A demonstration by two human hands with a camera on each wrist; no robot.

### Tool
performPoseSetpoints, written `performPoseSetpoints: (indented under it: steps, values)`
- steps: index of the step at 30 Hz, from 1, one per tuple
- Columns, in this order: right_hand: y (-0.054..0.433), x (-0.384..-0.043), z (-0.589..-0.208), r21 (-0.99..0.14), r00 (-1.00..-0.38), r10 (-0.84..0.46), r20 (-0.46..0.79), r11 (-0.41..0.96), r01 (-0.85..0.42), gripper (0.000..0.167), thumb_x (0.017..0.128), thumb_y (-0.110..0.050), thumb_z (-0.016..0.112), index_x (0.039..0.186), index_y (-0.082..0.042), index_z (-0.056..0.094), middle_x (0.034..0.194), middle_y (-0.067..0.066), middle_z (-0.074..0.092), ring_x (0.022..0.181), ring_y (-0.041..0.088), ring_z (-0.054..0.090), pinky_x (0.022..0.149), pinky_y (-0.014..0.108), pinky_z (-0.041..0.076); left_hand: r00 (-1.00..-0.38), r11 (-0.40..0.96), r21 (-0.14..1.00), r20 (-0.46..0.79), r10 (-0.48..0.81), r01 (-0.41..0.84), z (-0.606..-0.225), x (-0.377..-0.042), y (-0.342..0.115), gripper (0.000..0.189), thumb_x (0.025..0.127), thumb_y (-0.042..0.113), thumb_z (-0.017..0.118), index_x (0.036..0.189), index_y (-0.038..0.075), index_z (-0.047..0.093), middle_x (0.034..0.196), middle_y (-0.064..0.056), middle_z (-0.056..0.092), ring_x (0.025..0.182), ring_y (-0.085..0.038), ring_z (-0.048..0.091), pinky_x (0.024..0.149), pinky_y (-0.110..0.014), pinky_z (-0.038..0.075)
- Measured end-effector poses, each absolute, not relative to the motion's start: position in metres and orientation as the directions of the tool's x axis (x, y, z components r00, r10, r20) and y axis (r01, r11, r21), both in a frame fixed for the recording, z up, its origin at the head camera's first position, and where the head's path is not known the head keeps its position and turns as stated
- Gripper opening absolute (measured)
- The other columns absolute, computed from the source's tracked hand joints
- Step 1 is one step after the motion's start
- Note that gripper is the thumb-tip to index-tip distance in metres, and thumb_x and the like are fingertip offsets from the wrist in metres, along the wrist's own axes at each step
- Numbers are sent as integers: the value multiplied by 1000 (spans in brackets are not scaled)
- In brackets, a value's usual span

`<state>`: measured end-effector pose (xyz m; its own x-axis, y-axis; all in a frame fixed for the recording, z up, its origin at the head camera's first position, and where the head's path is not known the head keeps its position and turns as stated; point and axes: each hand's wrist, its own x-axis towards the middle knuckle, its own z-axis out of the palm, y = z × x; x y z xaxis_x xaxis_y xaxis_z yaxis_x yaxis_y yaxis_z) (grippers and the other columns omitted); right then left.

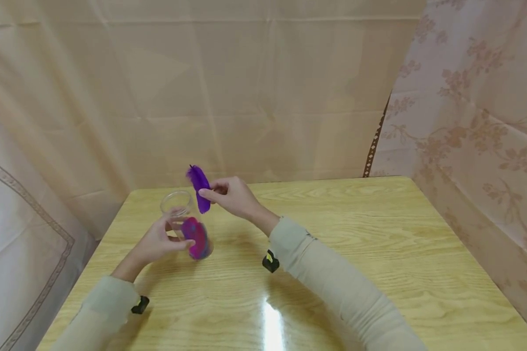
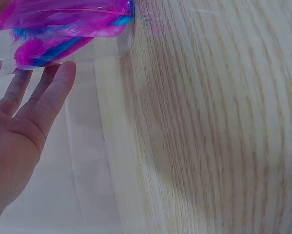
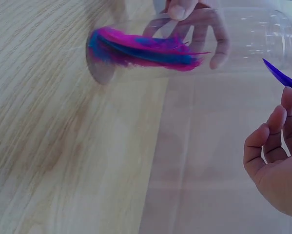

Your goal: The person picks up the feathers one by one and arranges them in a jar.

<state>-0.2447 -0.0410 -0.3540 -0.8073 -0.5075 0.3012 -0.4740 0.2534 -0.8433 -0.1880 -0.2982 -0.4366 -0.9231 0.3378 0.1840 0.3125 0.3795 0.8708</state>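
My left hand (image 1: 158, 241) grips a clear plastic jar (image 3: 243, 61) around its side, thumb on one side and fingers on the other. Pink and blue feathers (image 3: 146, 51) lie bunched toward the bottom of the jar. Its open rim (image 1: 176, 192) tilts up and away, and the base is low over the table. Between thumb and fingertips, my right hand (image 1: 234, 197) pinches a purple feather (image 1: 199, 187) beside the rim, outside the jar. The right wrist view shows only a narrow blue-violet part of that feather at its right edge.
The wood-grain table (image 1: 377, 253) stretches under both arms. Behind it hangs a beige curtain (image 1: 268, 97), and a flowered cloth (image 1: 474, 126) covers the right side. Black wrist devices (image 1: 270, 262) sit by both cuffs. Glare shows near the table's front.
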Motion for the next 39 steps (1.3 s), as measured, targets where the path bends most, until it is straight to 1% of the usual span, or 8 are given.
performPoseSetpoints:
  steps: [5, 9, 16, 21, 26, 32, 35, 39]
  values:
    - [-43, -243, -345, -839, -793, -517, 323, 232, -493, 25, 99, -33, 68, 102, -10, 78, 81, 0, 73, 70, 16, 63, 60, 25, 49, -923, 389, 866, 182, 338, 313, -435, -189, -298, 83, 82, 4, 85, 150, 5, 38, 141, -28, 52, 114, -49, 59, 79, -33, 60]
    - [-44, -241, -338, -842, -786, -523, 329, 214, -495, 26, 99, -34, 69, 103, -10, 78, 82, 1, 72, 72, 18, 63, 60, 25, 50, -928, 408, 861, 168, 333, 302, -434, -189, -298, 83, 82, 6, 85, 150, 4, 37, 142, -27, 51, 115, -49, 58, 80, -33, 60]
    - [-49, -234, -327, -859, -775, -535, 335, 164, -485, 24, 98, -32, 69, 104, -10, 78, 81, -2, 72, 71, 14, 62, 61, 25, 50, -929, 405, 866, 159, 333, 294, -433, -188, -298, 82, 82, 6, 85, 150, 6, 37, 144, -27, 49, 116, -48, 58, 80, -33, 60]
    - [-53, -232, -322, -865, -769, -542, 340, 140, -481, 24, 99, -31, 69, 105, -9, 78, 81, 0, 71, 68, 12, 58, 61, 24, 47, -931, 412, 862, 162, 329, 295, -434, -188, -298, 82, 82, 6, 85, 149, 6, 38, 142, -27, 52, 114, -46, 59, 79, -32, 60]
    - [-57, -230, -319, -862, -767, -538, 350, 136, -489, 25, 99, -32, 69, 106, -10, 78, 81, 2, 72, 67, 12, 57, 59, 23, 45, -927, 391, 870, 170, 335, 301, -434, -187, -299, 84, 81, 4, 85, 151, 5, 38, 139, -27, 54, 113, -48, 59, 78, -33, 61]
    - [-63, -229, -317, -857, -773, -516, 369, 133, -498, 24, 98, -32, 70, 104, -11, 78, 81, -3, 72, 70, 20, 62, 59, 24, 47, -926, 391, 870, 171, 336, 302, -433, -187, -299, 85, 81, 3, 85, 152, 7, 39, 139, -26, 53, 112, -48, 59, 79, -32, 60]
    - [-65, -229, -317, -857, -775, -502, 384, 118, -501, 22, 98, -31, 70, 102, -11, 78, 83, -6, 73, 71, 19, 64, 60, 25, 49, -929, 394, 872, 160, 332, 291, -432, -187, -298, 84, 82, 4, 85, 151, 6, 38, 140, -26, 54, 113, -49, 58, 80, -31, 60]
    - [-69, -228, -318, -847, -771, -481, 418, 101, -522, 19, 97, -31, 71, 98, -13, 79, 81, -10, 73, 67, 14, 63, 58, 26, 49, -932, 400, 872, 153, 328, 284, -432, -187, -298, 86, 83, 5, 84, 152, 4, 35, 141, -26, 53, 114, -48, 58, 80, -31, 60]
